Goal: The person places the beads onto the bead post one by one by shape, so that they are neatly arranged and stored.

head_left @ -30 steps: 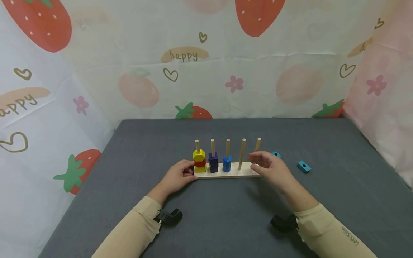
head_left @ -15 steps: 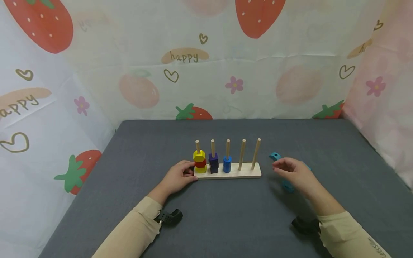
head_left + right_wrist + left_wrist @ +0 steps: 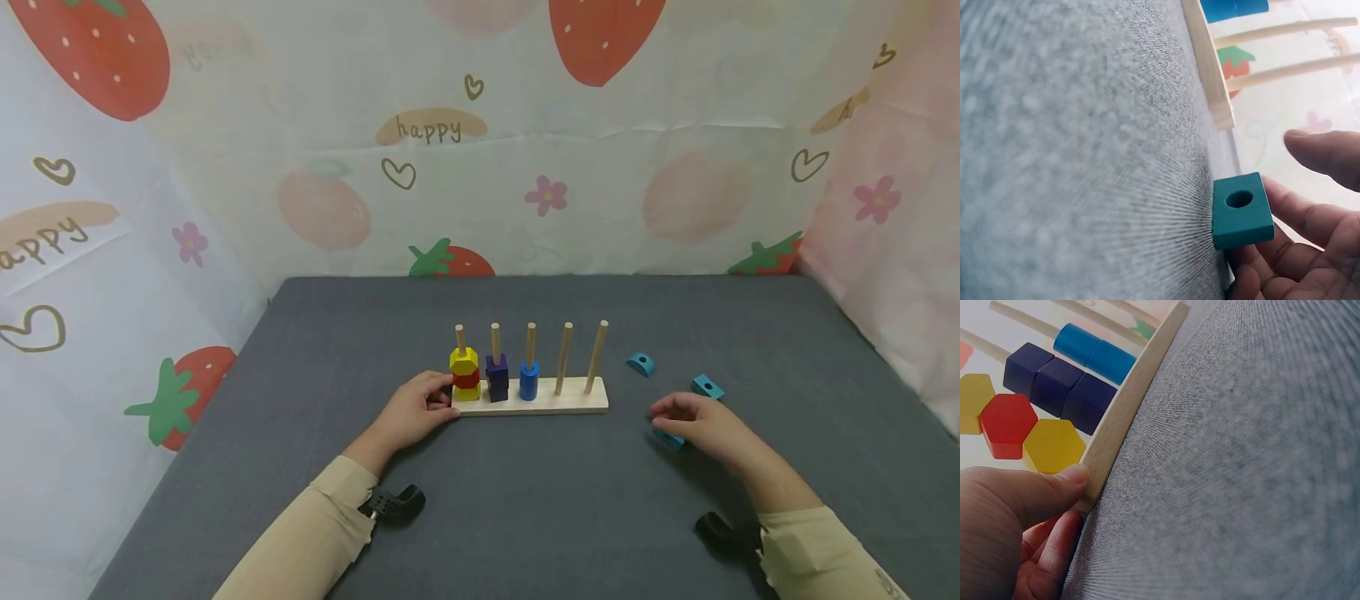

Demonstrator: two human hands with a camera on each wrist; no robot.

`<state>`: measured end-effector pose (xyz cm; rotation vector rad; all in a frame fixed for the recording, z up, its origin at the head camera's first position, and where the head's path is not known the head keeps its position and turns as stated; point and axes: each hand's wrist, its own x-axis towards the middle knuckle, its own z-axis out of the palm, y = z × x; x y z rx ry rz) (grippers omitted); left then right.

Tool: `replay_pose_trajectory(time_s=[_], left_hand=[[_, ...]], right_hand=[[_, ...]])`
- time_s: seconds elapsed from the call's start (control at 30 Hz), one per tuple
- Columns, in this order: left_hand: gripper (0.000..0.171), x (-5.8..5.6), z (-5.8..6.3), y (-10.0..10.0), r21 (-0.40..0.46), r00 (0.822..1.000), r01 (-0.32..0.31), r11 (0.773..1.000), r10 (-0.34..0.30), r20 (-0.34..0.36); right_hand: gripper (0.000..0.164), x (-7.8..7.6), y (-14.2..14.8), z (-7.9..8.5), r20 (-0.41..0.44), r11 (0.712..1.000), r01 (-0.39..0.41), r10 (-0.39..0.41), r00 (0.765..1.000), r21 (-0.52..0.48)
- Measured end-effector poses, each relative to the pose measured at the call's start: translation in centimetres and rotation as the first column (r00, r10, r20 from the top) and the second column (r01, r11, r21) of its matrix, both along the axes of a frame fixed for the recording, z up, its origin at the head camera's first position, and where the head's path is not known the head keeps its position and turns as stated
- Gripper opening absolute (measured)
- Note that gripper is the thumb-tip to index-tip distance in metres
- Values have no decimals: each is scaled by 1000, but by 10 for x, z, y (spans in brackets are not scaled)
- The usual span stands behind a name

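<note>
My left hand (image 3: 408,410) grips the left end of a wooden peg board (image 3: 555,405), its thumb (image 3: 1071,478) pressing the base edge. Two yellow hexagonal blocks (image 3: 1055,447) with a red one (image 3: 1009,424) between them sit on the first peg. Dark purple blocks (image 3: 1057,386) fill part of the second peg, and blue cylinders (image 3: 528,382) part of the third. The other two pegs are bare. My right hand (image 3: 705,425) hovers around a teal block with a hole (image 3: 1243,215) lying on the table; its thumb (image 3: 1322,153) stands apart from the block.
Behind the right hand lie a teal arched block (image 3: 641,363) and a teal rectangular block (image 3: 707,387), each with a hole. The grey cloth-covered table (image 3: 525,508) reaches back to a patterned curtain (image 3: 600,217).
My right hand has moved from the rightmost peg to the right and nearer, down to the teal block. The left hand stays on the board's end.
</note>
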<state>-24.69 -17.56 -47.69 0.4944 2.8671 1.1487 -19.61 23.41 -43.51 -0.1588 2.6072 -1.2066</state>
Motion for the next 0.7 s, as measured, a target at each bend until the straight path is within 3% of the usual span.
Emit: replay_pose_trajectory(time_s=[0.23, 0.43, 0.7], left_hand=[[52, -1, -1, 0, 9, 1000, 1, 1000, -1, 2], [52, -1, -2, 0, 9, 1000, -1, 1000, 1, 3], [51, -2, -2, 0, 4, 1000, -3, 1000, 3, 3]], right_hand=[[29, 3, 4, 2, 29, 997, -69, 68, 997, 39], [28, 2, 12, 1, 55, 995, -102, 102, 993, 3], [23, 2, 14, -2, 22, 989, -148, 148, 989, -8]])
